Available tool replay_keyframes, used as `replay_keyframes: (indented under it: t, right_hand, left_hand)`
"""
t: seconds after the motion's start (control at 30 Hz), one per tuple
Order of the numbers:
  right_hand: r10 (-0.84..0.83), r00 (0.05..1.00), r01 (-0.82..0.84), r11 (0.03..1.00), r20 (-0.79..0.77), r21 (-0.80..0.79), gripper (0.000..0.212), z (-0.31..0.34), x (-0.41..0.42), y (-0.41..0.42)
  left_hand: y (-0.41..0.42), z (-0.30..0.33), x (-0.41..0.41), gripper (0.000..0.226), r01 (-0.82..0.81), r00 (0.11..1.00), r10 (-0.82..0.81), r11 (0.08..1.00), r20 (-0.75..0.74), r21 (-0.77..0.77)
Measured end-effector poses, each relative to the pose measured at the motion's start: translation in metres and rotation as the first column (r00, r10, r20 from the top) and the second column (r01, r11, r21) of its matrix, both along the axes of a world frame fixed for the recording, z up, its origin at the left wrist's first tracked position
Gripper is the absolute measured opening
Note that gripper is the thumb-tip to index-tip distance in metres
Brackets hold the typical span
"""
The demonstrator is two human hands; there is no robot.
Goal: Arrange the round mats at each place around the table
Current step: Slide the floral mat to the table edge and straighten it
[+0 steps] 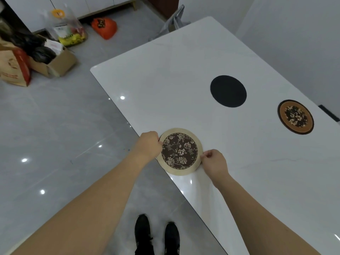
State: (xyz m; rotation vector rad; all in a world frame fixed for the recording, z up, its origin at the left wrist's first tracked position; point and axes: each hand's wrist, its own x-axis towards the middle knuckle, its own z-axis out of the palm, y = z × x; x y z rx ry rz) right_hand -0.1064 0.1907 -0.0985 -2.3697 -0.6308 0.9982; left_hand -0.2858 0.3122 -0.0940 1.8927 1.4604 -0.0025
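A round beige mat with a dark floral centre (180, 151) lies at the near edge of the white table (165, 85), slightly overhanging it. My left hand (149, 144) pinches its left rim and my right hand (213, 161) pinches its right rim. A plain black round mat (228, 91) lies flat further in on the table. A brown round mat with a floral centre (295, 117) sits near the right side.
Grey glossy floor lies to the left of the table. A cardboard box (55, 65), paper bag (13, 68), plastic bags (69, 28) and an orange bag (104, 27) stand by the far cabinets. My shoes (156, 234) are beside the table edge.
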Motion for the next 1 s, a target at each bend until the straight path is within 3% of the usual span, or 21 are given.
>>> replay_keyframes:
  t: [0.4, 0.53, 0.67, 0.77, 1.0]
  right_hand:
    - [0.021, 0.996, -0.021, 1.0, 0.084, -0.01, 0.012, 0.003, -0.009, 0.0]
    - [0.2, 0.957, -0.171, 0.974, 0.211, -0.149, 0.017, 0.008, -0.009, -0.002]
    - [0.477, 0.778, -0.448, 0.878, 0.41, -0.17, 0.03, 0.027, -0.025, 0.002]
    - [0.614, 0.639, -0.645, 0.756, 0.463, -0.113, 0.038, 0.051, -0.047, 0.014]
    - [0.742, 0.342, -0.875, 0.476, 0.577, -0.093, 0.05, 0.111, -0.109, 0.047]
  left_hand:
    - [-0.011, -0.009, 0.0, 0.017, -0.05, 0.998, 0.055, 0.994, -0.041, 0.097]
    - [-0.015, -0.006, 0.002, 0.018, -0.06, 0.995, 0.071, 0.988, -0.07, 0.145]
    - [-0.022, 0.01, -0.012, 0.028, -0.07, 0.993, 0.092, 0.962, -0.072, 0.262]
    - [-0.024, 0.027, -0.041, 0.037, -0.093, 0.992, 0.115, 0.934, -0.045, 0.346]
    - [-0.029, 0.081, -0.133, 0.045, -0.218, 0.964, 0.266, 0.836, -0.024, 0.503]
